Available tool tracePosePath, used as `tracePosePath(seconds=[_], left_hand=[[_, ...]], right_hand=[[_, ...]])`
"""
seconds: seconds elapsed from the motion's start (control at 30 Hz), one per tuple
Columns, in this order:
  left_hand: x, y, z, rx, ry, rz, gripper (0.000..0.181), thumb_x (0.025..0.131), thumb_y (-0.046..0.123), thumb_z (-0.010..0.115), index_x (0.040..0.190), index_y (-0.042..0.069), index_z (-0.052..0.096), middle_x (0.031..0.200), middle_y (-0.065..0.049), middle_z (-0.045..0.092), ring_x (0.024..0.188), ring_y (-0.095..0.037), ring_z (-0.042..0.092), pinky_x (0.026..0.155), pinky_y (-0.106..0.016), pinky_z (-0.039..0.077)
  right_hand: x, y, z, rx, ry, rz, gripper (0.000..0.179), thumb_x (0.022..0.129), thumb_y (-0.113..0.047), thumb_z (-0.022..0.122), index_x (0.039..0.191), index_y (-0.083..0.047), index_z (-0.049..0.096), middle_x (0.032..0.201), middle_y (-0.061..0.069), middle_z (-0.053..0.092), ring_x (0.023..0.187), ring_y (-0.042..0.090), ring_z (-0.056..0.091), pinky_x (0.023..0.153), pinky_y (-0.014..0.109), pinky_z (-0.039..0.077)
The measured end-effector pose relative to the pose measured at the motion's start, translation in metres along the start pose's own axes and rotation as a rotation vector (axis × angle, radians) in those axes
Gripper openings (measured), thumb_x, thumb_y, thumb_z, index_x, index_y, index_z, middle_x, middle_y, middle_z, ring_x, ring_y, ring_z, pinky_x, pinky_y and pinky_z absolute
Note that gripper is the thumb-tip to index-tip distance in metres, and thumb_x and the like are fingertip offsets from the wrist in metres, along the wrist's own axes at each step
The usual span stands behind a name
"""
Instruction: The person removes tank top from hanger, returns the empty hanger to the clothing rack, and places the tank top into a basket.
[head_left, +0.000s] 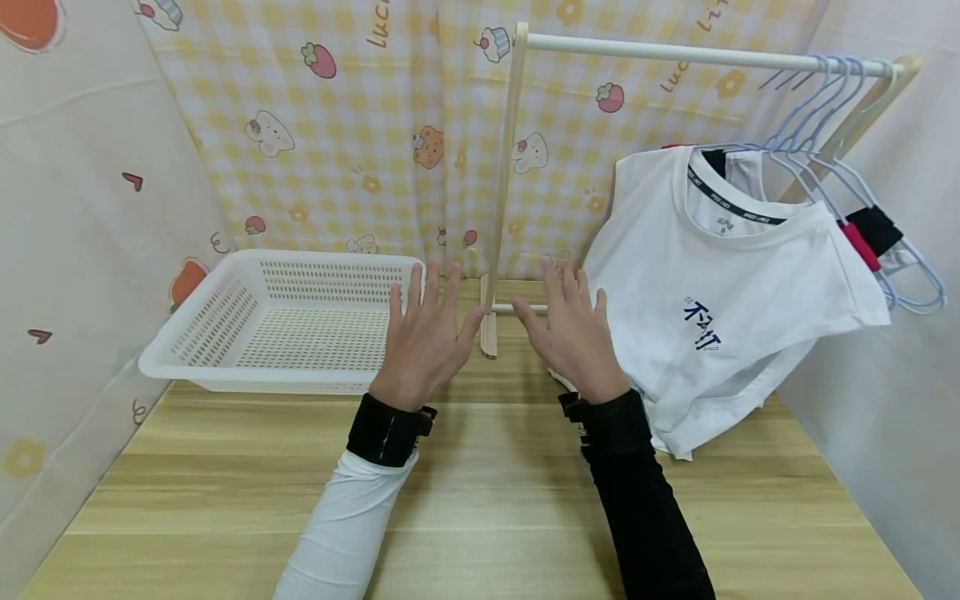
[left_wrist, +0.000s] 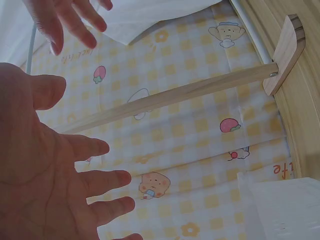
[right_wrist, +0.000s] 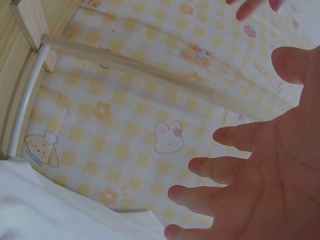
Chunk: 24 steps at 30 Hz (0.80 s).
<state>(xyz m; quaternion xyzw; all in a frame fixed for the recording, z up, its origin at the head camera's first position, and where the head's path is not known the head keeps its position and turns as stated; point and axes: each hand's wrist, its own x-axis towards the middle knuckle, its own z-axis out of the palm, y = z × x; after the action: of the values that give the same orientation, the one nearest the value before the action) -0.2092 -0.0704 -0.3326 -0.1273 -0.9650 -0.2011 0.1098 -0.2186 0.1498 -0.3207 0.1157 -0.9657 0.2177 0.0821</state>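
Both hands are held out above the table with fingers spread, palms turned away from the head camera, and nothing in them. My left hand [head_left: 425, 337] overlaps the right end of a white plastic basket [head_left: 247, 377] in the head view. My right hand [head_left: 573, 337] is beside a white T-shirt [head_left: 750, 283] with dark blue lettering, which hangs on a rack at the right. In the left wrist view the left palm [left_wrist: 40, 180] faces the camera, fingers apart. The right palm [right_wrist: 280, 185] shows the same way in the right wrist view.
A clothes rack has a white top bar [head_left: 675, 54] and a wooden post [head_left: 506, 167]. Several blue hangers [head_left: 813, 125] crowd its right end, with more clothing behind the T-shirt. Everything stands on a wooden table [head_left: 480, 500], before a yellow checked curtain [head_left: 360, 108].
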Motion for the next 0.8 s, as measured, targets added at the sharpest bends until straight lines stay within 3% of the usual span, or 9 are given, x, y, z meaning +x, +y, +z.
tracePosePath(seconds=[0.17, 0.33, 0.5, 0.63, 0.8], left_hand=[[0.0, -0.001, -0.001, -0.006, 0.002, -0.005, 0.075, 0.115, 0.057, 0.028, 0.174, 0.011, 0.017, 0.18, -0.025, 0.01, 0.169, -0.042, 0.0, 0.134, -0.068, -0.001], [-0.001, -0.001, -0.003, -0.018, 0.007, -0.005, 0.076, 0.115, 0.057, 0.029, 0.174, 0.011, 0.016, 0.18, -0.025, 0.011, 0.169, -0.042, 0.0, 0.134, -0.068, -0.001], [-0.002, -0.001, -0.003, -0.037, 0.006, -0.002, 0.075, 0.115, 0.056, 0.029, 0.174, 0.011, 0.017, 0.18, -0.024, 0.011, 0.169, -0.042, 0.0, 0.134, -0.067, -0.001], [-0.002, 0.0, -0.004, -0.049, 0.005, -0.006, 0.074, 0.116, 0.054, 0.032, 0.174, 0.012, 0.017, 0.18, -0.023, 0.012, 0.169, -0.041, -0.001, 0.134, -0.066, 0.0], [-0.002, 0.001, -0.004, -0.049, 0.008, -0.001, 0.073, 0.116, 0.053, 0.033, 0.174, 0.011, 0.017, 0.18, -0.024, 0.012, 0.169, -0.041, 0.0, 0.134, -0.067, -0.001]], right_hand=[[-0.001, 0.006, -0.016, 0.043, 0.075, 0.003, 0.087, 0.112, -0.064, 0.039, 0.174, -0.009, 0.014, 0.18, 0.024, 0.009, 0.167, 0.048, 0.007, 0.13, 0.075, 0.005], [-0.004, 0.018, -0.036, 0.116, 0.244, -0.032, 0.082, 0.111, -0.055, 0.05, 0.172, -0.007, 0.022, 0.178, 0.023, 0.021, 0.164, 0.046, 0.024, 0.131, 0.068, 0.02], [-0.014, 0.035, -0.059, 0.159, 0.444, -0.064, 0.077, 0.108, -0.042, 0.062, 0.169, -0.006, 0.033, 0.174, 0.022, 0.034, 0.162, 0.04, 0.032, 0.134, 0.056, 0.024], [-0.021, 0.056, -0.077, 0.182, 0.657, -0.06, 0.072, 0.103, -0.036, 0.067, 0.163, -0.003, 0.043, 0.168, 0.021, 0.044, 0.159, 0.036, 0.038, 0.134, 0.047, 0.025], [-0.033, 0.077, -0.103, 0.211, 0.91, 0.047, 0.066, 0.099, -0.031, 0.067, 0.157, -0.004, 0.053, 0.163, 0.015, 0.051, 0.155, 0.024, 0.042, 0.132, 0.032, 0.024]])
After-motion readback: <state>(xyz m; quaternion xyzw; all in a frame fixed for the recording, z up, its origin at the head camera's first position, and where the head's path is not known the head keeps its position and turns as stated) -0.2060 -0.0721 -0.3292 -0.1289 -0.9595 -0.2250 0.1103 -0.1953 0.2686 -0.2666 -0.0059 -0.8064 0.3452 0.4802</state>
